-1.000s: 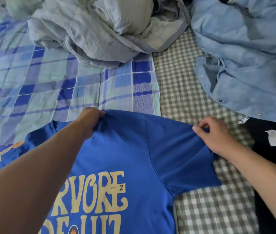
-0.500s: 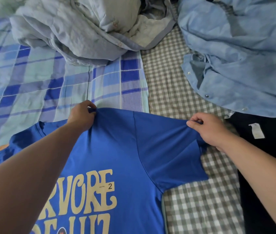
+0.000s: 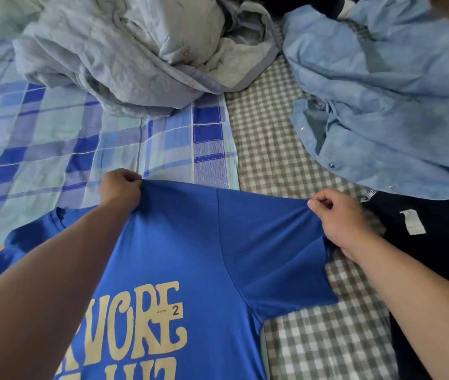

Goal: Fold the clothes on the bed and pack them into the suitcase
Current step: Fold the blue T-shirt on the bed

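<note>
- A royal-blue cotton T-shirt with cream lettering [image 3: 190, 256] lies on the bed, nearest the camera, its printed side up and one sleeve spread to the right.
- The left hand [image 3: 120, 189] pinches the shirt's top edge near the collar, fingers curled round the fabric.
- The right hand [image 3: 338, 218] pinches the top edge of the sleeve, thumb and fingers closed on the cloth; both hands hold that edge taut between them, well apart.
- Under the shirt, a blue-and-green plaid sheet [image 3: 67, 149] covers the left of the bed and a green-and-white gingham sheet [image 3: 270, 149] the right.
- A black garment with a white label [image 3: 437, 242] lies just right of the right hand.
- Farther off, a crumpled light-blue snap-button shirt [image 3: 382, 105] overlaps the black garment.
- Farthest, a rumpled pale grey-blue quilt [image 3: 124, 56] is heaped on the sheets.
</note>
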Demonstrator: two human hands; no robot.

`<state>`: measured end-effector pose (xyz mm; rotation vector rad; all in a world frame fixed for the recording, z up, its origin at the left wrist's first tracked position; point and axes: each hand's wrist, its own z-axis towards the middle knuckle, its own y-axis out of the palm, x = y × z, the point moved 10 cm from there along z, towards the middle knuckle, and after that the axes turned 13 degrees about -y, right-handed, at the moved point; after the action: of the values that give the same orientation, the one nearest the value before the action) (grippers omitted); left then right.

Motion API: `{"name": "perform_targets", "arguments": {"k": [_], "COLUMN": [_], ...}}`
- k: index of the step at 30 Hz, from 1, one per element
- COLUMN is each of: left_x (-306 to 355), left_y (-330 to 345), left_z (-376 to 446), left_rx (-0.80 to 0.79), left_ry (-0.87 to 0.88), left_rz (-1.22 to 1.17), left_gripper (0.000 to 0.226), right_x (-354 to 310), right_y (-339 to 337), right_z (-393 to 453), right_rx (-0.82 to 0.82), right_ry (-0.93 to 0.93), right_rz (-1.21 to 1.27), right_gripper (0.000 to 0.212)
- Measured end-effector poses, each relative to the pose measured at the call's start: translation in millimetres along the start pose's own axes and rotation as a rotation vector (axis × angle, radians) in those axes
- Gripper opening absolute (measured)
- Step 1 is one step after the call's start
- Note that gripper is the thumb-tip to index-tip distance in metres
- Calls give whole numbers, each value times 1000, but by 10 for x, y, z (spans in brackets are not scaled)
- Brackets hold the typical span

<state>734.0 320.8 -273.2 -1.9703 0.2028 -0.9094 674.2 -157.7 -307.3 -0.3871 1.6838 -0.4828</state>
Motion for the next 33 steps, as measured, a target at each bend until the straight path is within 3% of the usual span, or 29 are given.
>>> {"name": "perform_targets", "arguments": {"k": [2,6,9,11,13,15,18,19,23,28,30,31,33], "left_x": [50,234,370,334,126,-117,-223,-214,-205,-87,-45,-13,3], "left_y": [66,248,187,322,677,1031,1254,1270,1285,1170,1078,994,792], "left_z": [15,-265,-917,-1511,-1904,-2008,-1955,-1954,-1909,-1851,-1897,-1964,-2255], "left_rx": [1,31,177,56,-140,-192,-164,-159,-259,-466,-465,-417,-303], "left_ry": [39,208,396,553,613,602,555,555,512,476,487,503,522], "left_rz": [87,487,385,244,355,587,704,705,718,782,788,746,545], "left_gripper": [17,27,24,26,51,69,69,67,65,71,71,71,67], "right_x": [36,41,28,61,35,-103,-186,-153,-50,180,251,252,223], "right_y": [-19,4,54,66,66,-58,-432,-444,81,-84,-220,-242,-221], "right_z": [2,29,55,83,85,-31,-596,-829,-1243,-1183,-1334,-1407,-1511], "right_rx": [25,34,33,19,5,71,303,309,75,234,286,295,293], "right_ry": [7,9,37,60,72,58,137,218,305,421,450,452,471], "right_rz": [6,-49,-138,-171,-145,-163,-272,-235,-132,62,67,67,119], "right_gripper": [18,15,12,10,11,21,50,51,51,25,12,14,45]}}
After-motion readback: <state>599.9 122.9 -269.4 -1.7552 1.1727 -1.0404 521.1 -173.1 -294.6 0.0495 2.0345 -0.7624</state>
